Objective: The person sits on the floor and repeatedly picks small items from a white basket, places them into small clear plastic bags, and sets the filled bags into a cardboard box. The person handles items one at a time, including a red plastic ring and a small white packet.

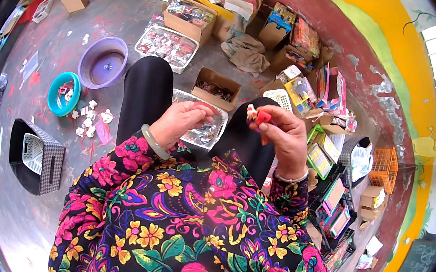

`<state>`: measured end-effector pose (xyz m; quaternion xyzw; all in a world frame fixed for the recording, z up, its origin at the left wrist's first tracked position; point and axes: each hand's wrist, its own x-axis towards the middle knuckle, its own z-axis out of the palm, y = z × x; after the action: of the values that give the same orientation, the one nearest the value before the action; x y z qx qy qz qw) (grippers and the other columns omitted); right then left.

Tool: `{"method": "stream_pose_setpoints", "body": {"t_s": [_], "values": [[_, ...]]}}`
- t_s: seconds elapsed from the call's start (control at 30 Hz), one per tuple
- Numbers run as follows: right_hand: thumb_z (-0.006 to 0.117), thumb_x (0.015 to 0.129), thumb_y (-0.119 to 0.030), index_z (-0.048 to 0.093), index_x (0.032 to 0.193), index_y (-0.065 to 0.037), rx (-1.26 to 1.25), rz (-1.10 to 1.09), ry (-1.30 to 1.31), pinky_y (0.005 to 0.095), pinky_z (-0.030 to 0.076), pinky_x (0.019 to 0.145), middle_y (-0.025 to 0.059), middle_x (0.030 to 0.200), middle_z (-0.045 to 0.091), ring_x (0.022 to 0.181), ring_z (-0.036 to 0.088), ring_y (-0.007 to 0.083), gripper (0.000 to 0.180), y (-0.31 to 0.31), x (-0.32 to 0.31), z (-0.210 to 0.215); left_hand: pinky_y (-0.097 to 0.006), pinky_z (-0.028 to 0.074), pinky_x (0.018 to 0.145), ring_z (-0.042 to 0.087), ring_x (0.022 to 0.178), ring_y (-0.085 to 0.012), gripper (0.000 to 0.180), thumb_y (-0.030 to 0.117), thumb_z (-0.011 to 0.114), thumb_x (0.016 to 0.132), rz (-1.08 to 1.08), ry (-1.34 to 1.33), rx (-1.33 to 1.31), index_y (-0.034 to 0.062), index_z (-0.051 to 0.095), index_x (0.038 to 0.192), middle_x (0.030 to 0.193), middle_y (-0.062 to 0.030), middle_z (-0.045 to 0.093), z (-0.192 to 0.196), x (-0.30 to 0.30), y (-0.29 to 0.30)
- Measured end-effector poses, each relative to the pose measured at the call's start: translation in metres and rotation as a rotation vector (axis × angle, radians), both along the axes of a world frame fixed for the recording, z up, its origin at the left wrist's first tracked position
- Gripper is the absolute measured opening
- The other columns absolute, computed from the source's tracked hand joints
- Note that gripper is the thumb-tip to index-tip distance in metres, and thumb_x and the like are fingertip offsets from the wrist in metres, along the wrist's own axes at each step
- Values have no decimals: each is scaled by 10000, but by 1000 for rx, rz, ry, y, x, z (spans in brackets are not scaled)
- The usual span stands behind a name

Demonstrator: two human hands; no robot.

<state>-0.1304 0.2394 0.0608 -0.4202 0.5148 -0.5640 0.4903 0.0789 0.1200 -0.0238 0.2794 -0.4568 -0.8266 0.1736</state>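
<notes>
In front of my body, my right hand [287,140] is raised over my right thigh, its fingers pinched round a small red and cream-white trinket [262,117]. The exact kind of the trinket is too small to tell. My left hand [182,119] is closed in a pinch, a bit of red [205,105] showing along its fingertips; what that red piece is stays mostly hidden. Below the hands, between my knees, stands a white plastic basket [217,130] holding small clear-wrapped and metallic items. Just beyond it is an open cardboard box [226,103] with dark small parts inside.
Ahead, a white basket [139,46] holds wrapped pieces. On the left floor are a purple basin [86,68], a teal basin [53,104], scattered white pieces [88,123] and a grey fabric bin [51,164]. Boxes, an orange crate [384,170] and black crates [348,206] crowd the right.
</notes>
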Motion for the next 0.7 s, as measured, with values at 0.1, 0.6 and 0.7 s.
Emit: {"method": "stream_pose_setpoints", "body": {"t_s": [0.1,0.6,0.7], "values": [[607,787,7,568,1064,25,-101,81,-636,233,462,709,108,946,633,865,606,151,281,0,1,-30,-216,437,754,561,820,-79,222,177,475,919,-7,-9,11,14,594,1012,919,-25,622,0,-2,0],[567,819,-42,551,994,32,-291,243,-487,194,445,615,44,780,557,695,568,100,191,-18,28,16,-204,434,714,553,791,-71,229,171,477,916,-3,-66,-13,-7,596,998,892,-24,617,1,-6,7],[569,831,-48,558,1000,23,94,314,-355,157,395,555,29,801,592,679,532,47,184,-26,42,4,-196,434,686,545,770,-60,226,149,481,912,-1,7,-23,-23,592,1008,883,-18,611,-4,-5,9]]}}
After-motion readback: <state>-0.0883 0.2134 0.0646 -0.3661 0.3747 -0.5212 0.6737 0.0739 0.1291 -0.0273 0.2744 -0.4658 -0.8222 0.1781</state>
